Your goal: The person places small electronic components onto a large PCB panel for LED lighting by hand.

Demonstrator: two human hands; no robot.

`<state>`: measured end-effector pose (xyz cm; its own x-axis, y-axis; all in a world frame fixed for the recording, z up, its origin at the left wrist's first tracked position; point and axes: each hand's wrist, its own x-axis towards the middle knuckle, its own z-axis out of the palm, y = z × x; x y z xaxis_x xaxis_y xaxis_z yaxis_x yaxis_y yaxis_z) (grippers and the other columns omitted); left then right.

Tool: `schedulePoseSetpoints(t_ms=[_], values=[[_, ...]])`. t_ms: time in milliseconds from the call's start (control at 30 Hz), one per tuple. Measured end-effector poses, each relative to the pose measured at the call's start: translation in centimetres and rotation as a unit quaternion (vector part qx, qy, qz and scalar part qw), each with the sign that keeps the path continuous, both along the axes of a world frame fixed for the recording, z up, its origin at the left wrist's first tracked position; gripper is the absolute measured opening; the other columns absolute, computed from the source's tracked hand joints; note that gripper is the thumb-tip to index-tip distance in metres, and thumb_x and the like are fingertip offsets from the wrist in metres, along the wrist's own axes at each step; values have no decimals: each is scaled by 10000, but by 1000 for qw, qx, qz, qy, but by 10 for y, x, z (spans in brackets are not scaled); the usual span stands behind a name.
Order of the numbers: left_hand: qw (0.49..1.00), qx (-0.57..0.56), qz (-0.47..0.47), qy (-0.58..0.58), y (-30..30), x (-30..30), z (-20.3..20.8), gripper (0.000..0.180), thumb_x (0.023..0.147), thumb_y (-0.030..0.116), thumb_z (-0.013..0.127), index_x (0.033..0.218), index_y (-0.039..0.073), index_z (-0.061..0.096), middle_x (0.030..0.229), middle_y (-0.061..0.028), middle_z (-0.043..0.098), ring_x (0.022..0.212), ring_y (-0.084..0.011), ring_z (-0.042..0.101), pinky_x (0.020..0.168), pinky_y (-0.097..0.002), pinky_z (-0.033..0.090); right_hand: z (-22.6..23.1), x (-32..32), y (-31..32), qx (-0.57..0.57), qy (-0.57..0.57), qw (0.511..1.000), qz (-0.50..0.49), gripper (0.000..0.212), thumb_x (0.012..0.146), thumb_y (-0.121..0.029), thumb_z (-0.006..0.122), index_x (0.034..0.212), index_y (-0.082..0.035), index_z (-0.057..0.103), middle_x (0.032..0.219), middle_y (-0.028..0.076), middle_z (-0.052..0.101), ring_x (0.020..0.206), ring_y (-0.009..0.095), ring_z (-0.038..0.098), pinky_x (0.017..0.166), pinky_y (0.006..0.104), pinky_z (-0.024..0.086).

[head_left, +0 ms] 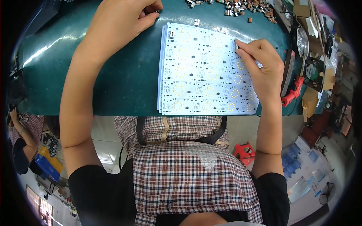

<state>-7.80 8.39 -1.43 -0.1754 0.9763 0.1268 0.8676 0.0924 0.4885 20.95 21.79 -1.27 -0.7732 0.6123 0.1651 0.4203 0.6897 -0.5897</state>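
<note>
A stack of white circuit board panels point(193, 80) lies on the green table, printed with rings of yellow LEDs and small black parts. At the top left corner of the upper panel sits one small slide switch point(172, 34). Over the panel's upper right edge, my right hand point(263, 64) pinches a small switch, mostly hidden by thumb and forefinger, against the board. My left hand point(130, 17) is beyond the panel's far left corner, fingers closed in a pinch on a tiny shiny piece I cannot make out. A loose switch point(197, 22) lies just past the panel's far edge.
A pile of loose switches point(250, 8) spreads at the far edge of the green table point(124, 83). On the right are a red-handled tool point(293, 92), a black fan point(314, 74) and cardboard pieces. A red stool point(244, 152) stands below; another person's arm point(26, 139) shows at left.
</note>
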Motion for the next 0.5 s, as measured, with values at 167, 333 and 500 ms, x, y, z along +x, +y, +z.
schedulePoseSetpoints(t_ms=[167,333,500], values=[[999,24,-18,38,-1,-3,-4,95,814,94,738,860,21,698,822,-142,671,776,-330,675,688,-416,538,3,-2,-2,73,-20,997,34,203,850,-9,775,1052,-22,785,833,72,655,681,193,630,613,309,499],[997,16,-29,67,3,-3,-1,86,823,110,707,848,30,688,832,-142,678,811,-341,671,724,-434,534,2,-1,0,159,-15,986,55,147,814,-21,799,960,-30,775,854,66,697,678,219,674,591,321,533],[991,-5,-50,120,7,-3,1,94,842,116,671,838,25,693,831,-151,680,829,-352,673,756,-452,536,5,-3,3,235,-23,967,100,153,782,-34,817,919,-40,750,844,57,698,689,224,684,592,325,544]])
